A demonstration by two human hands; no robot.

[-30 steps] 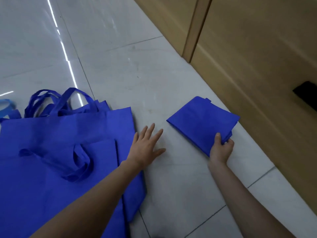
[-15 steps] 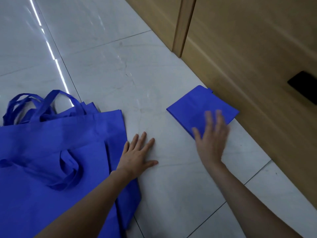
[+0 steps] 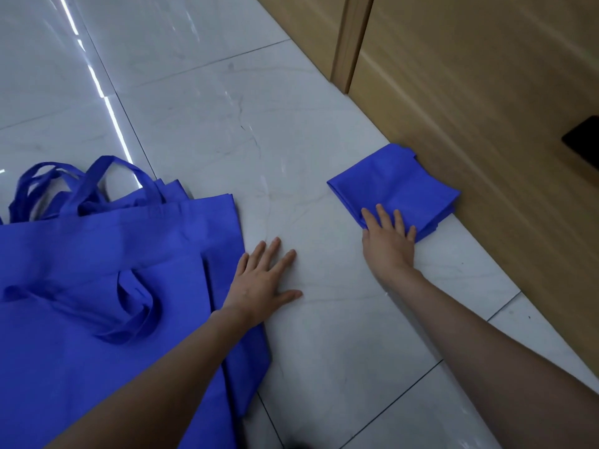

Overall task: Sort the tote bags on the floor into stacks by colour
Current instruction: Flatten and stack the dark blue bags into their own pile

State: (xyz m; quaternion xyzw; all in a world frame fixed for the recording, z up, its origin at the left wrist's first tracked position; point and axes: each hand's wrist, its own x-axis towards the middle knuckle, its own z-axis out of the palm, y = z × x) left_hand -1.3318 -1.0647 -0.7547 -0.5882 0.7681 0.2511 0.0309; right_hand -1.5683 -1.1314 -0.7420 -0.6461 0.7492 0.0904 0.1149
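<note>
Head view: the right hand [image 3: 387, 241] lies in the middle right of the frame. Its fingers [image 3: 381, 218] are straight and slightly fanned, pressing flat on the near corner of a folded blue tote bag [image 3: 402, 179]. Nothing is pinched or curled round. The palm sits on the floor [image 3: 227, 124] just short of the bag's edge, so only the fingers overlap the cloth. The folded bag reaches up and to the right from the fingertips. Its far side touches or nearly touches the wooden panel [image 3: 470, 92] that fills the upper right. I judge that the flat press is meant to smooth the fold and seat the bag as the base of a blue stack, kept against the wall and out of the way.

The left hand [image 3: 264, 280] is at centre frame, fingers spread wide and flat on the bare tile, gripping nothing. Its wrist and forearm cross the right edge of the pile of unfolded blue tote bags [image 3: 97, 286], which fills the lower left. The handles [image 3: 97, 179] loop towards the upper left. The hand looks placed as a prop for the lean towards the wall. The pile lies just beside and under the forearm, well apart from the folded bag. Only blue bags show here.
</note>
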